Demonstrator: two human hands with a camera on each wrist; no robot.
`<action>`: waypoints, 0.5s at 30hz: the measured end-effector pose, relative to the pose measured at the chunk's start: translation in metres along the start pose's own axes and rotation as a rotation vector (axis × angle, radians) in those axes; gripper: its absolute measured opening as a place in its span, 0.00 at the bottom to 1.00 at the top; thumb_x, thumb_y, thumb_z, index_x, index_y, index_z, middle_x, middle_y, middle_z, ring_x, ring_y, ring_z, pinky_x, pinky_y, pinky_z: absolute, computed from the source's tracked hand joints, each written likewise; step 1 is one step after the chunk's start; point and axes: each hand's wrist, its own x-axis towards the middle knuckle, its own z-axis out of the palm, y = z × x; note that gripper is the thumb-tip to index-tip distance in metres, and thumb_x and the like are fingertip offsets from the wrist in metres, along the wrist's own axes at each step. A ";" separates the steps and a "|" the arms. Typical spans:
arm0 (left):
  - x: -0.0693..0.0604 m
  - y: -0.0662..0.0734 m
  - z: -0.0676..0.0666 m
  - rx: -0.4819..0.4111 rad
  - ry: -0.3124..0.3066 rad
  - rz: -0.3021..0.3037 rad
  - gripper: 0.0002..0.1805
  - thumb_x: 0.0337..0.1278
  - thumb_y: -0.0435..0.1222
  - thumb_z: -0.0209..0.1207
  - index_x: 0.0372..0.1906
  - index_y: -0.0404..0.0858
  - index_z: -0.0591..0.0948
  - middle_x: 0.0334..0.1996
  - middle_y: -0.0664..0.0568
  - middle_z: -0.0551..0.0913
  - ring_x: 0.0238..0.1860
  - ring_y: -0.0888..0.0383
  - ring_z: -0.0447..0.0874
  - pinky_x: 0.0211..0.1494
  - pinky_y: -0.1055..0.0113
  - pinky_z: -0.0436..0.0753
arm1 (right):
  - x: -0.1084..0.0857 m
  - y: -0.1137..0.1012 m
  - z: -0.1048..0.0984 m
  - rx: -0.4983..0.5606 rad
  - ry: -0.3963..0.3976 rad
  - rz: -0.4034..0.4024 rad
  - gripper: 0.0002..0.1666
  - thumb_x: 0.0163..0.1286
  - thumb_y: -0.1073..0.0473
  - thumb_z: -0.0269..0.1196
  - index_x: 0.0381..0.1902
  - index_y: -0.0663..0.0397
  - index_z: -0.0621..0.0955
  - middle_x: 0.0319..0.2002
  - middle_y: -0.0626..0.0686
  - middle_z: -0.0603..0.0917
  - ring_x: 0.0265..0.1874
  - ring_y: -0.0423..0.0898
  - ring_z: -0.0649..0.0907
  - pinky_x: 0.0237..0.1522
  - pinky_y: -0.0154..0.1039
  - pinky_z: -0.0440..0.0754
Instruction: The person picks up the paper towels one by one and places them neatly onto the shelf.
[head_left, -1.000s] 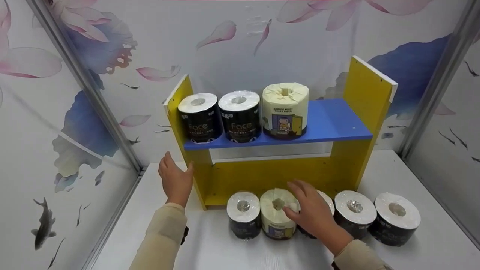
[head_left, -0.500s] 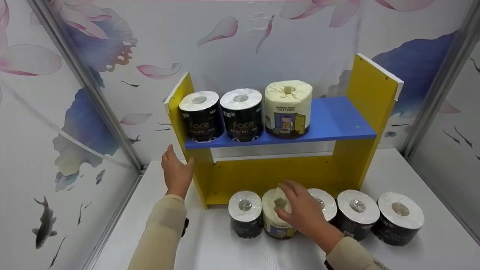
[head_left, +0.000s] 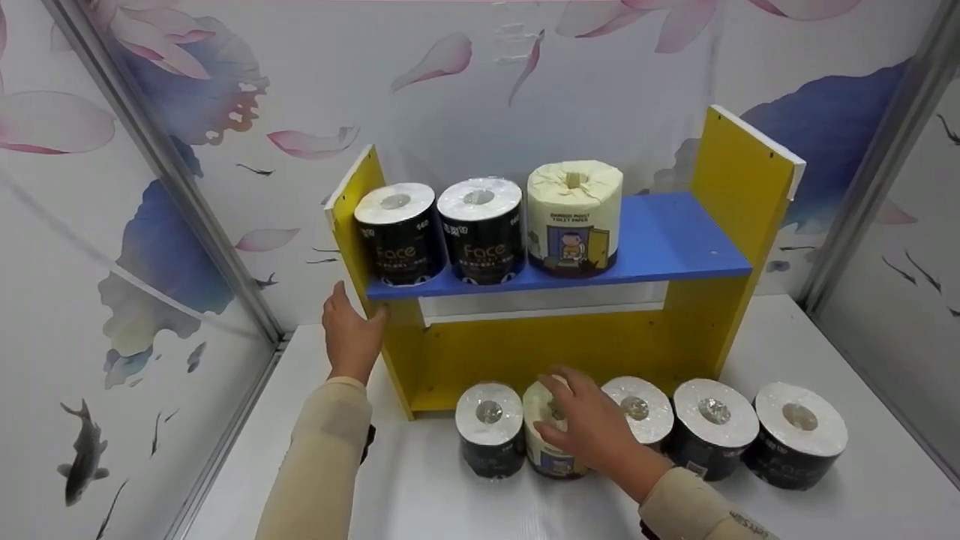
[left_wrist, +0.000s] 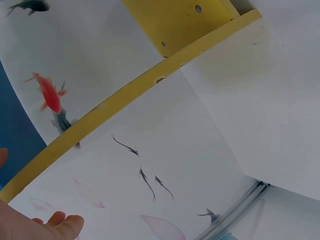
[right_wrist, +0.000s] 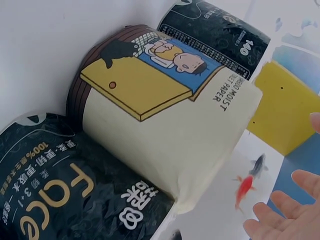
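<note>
My right hand [head_left: 589, 420] hovers with spread fingers over a cream toilet paper roll [head_left: 556, 463] in the front row on the table. In the right wrist view, that roll [right_wrist: 165, 135] shows its cartoon print, and the fingers [right_wrist: 287, 207] stand apart from it. My left hand [head_left: 352, 337] is beside the left side panel [head_left: 401, 345] of a yellow and blue shelf, thumb and fingers on either side of its edge. In the left wrist view, its fingers [left_wrist: 62, 227] lie near the yellow edge; contact is unclear. Both hands hold nothing.
On the blue shelf board [head_left: 675, 232] stand two black-wrapped rolls [head_left: 484, 247] and another cream roll [head_left: 574, 217]. Several black-wrapped rolls [head_left: 799, 431] stand in the front row on the white table [head_left: 420, 487]. Printed panels [head_left: 637, 82] enclose the table.
My right hand has moved left over the front cream roll, uncovering the black-wrapped roll to its right. The left hand has risen slightly along the side panel.
</note>
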 end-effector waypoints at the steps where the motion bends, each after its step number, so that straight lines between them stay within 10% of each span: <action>1: 0.000 0.000 0.000 -0.006 0.002 0.007 0.44 0.61 0.42 0.59 0.75 0.33 0.51 0.71 0.36 0.56 0.72 0.42 0.53 0.72 0.50 0.58 | 0.000 -0.001 0.001 0.001 -0.002 -0.006 0.38 0.59 0.44 0.69 0.64 0.50 0.73 0.64 0.58 0.70 0.61 0.57 0.74 0.53 0.54 0.78; 15: 0.010 0.004 0.004 -0.039 0.007 0.073 0.42 0.60 0.43 0.59 0.74 0.35 0.54 0.68 0.39 0.61 0.70 0.45 0.56 0.72 0.51 0.59 | 0.000 -0.004 0.007 -0.005 -0.031 -0.052 0.36 0.61 0.44 0.67 0.64 0.50 0.72 0.64 0.57 0.70 0.61 0.56 0.73 0.51 0.55 0.78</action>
